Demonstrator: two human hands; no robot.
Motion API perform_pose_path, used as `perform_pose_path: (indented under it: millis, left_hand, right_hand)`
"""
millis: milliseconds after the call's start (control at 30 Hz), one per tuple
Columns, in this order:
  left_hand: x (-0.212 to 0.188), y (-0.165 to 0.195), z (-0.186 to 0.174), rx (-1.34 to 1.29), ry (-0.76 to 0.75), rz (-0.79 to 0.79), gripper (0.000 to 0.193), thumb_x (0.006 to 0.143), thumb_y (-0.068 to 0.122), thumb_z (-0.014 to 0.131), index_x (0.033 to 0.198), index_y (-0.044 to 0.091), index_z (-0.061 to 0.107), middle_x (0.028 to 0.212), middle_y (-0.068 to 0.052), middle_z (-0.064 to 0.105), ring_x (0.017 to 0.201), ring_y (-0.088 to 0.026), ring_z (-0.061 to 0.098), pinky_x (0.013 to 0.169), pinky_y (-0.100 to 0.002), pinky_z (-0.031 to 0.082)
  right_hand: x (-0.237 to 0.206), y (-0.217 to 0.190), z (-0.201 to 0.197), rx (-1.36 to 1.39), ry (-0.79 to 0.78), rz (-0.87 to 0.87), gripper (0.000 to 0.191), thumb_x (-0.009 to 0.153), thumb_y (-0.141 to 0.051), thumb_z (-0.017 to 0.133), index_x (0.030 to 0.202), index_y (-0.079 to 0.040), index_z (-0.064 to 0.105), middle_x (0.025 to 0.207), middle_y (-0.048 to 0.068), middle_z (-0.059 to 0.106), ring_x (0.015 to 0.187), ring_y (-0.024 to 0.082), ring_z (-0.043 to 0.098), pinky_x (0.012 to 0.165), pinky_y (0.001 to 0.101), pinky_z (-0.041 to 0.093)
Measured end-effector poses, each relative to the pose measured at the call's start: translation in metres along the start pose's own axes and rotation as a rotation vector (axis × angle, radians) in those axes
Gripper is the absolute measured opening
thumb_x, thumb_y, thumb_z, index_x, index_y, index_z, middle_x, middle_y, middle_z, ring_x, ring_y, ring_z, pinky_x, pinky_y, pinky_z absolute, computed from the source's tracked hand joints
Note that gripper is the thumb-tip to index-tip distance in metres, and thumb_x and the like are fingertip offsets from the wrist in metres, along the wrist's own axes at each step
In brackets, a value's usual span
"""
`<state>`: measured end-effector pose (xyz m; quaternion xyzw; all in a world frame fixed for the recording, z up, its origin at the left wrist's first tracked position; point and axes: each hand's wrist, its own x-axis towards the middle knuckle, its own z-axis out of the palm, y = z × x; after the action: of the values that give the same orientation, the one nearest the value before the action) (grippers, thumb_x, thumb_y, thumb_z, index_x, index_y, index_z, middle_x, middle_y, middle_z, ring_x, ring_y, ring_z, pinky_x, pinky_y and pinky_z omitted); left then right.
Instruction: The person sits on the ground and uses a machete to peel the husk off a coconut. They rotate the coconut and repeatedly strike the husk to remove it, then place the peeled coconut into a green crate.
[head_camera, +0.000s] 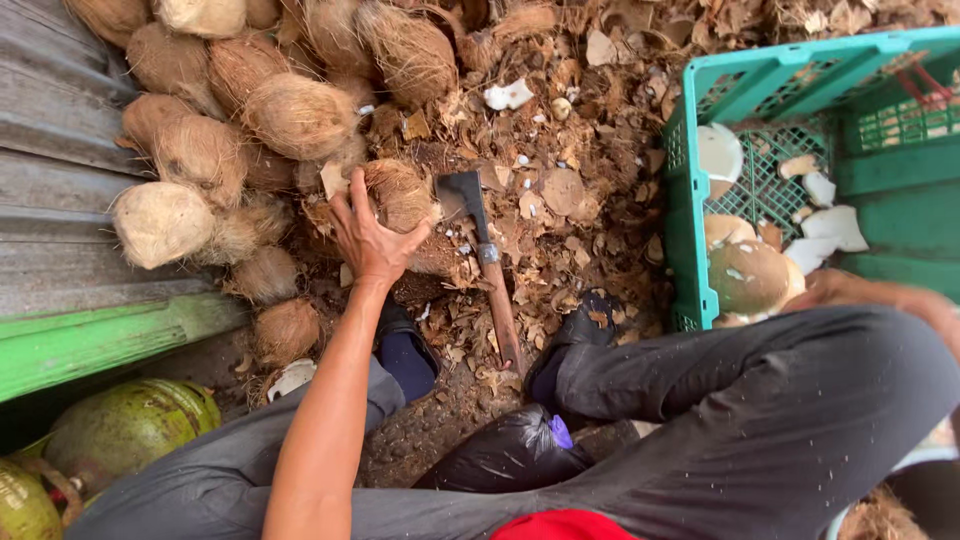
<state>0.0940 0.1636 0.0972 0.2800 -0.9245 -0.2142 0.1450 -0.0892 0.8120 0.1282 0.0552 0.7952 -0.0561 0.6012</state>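
Coconuts, about a dozen husked brown ones, heap against the corrugated wall; the left hand (368, 238) spreads its grip over one coconut (400, 195) at the heap's near edge. One hatchet (482, 250) lies just beside it on husk litter. One green crate (690, 200) holds white shell pieces. Right hand (850, 290) rests by the crate, grip hidden.

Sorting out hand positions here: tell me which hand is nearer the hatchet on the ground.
Left. The left hand rests on a husked coconut just beside the hatchet. The right hand is out of sight behind the knee, its forearm by the green crate, farther off.
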Motion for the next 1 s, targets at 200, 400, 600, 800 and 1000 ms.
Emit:
perform_pose_path:
  millis: [200,400,600,800,1000]
  left_hand:
    - [0.007,-0.003,0.012,0.039,0.035,0.054,0.122,0.062,0.059,0.091,0.159,0.019,0.029,0.127,-0.017,0.041,0.122,-0.037,0.046,0.096,-0.057,0.047]
    - [0.009,0.001,0.009,0.028,-0.015,-0.003,0.117,0.067,0.059,0.09,0.159,0.017,0.031,0.127,-0.017,0.041,0.125,-0.036,0.045,0.095,-0.058,0.045]
    - [0.011,0.006,0.014,0.017,-0.058,-0.036,0.119,0.066,0.054,0.091,0.16,0.017,0.028,0.131,-0.018,0.04,0.126,-0.037,0.046,0.1,-0.06,0.045]
    - [0.012,0.011,0.024,0.1,-0.047,0.03,0.124,0.067,0.051,0.096,0.163,0.015,0.027,0.141,-0.025,0.035,0.134,-0.05,0.034,0.104,-0.068,0.035]
    - [0.015,0.018,0.022,0.032,-0.062,-0.002,0.118,0.068,0.05,0.093,0.161,0.016,0.028,0.134,-0.021,0.04,0.133,-0.042,0.042,0.107,-0.063,0.04]
  right_hand:
    - [0.013,-0.014,0.028,0.354,0.209,-0.341,0.035,0.098,-0.017,0.065,0.128,-0.001,0.073,0.11,0.015,0.075,0.087,0.02,0.07,0.078,0.0412,0.055]
    - [0.037,0.023,-0.029,0.763,0.8,-0.777,0.033,0.11,-0.021,0.068,0.136,-0.001,0.064,0.123,0.008,0.07,0.114,0.019,0.067,0.098,0.0326,0.053]
    - [0.058,0.078,0.022,-0.183,0.836,-0.021,0.092,0.067,-0.031,0.091,0.151,-0.023,0.057,0.134,0.022,0.065,0.122,0.045,0.064,0.099,0.0532,0.055]
    - [0.065,0.072,0.037,-0.289,0.924,-0.102,0.12,0.051,-0.02,0.094,0.158,-0.023,0.04,0.156,0.022,0.041,0.136,0.048,0.047,0.101,0.0533,0.051]
    - [0.029,0.057,0.018,-0.302,0.934,-0.119,0.109,0.054,-0.021,0.095,0.154,-0.024,0.05,0.148,0.021,0.049,0.131,0.046,0.053,0.104,0.052,0.053]
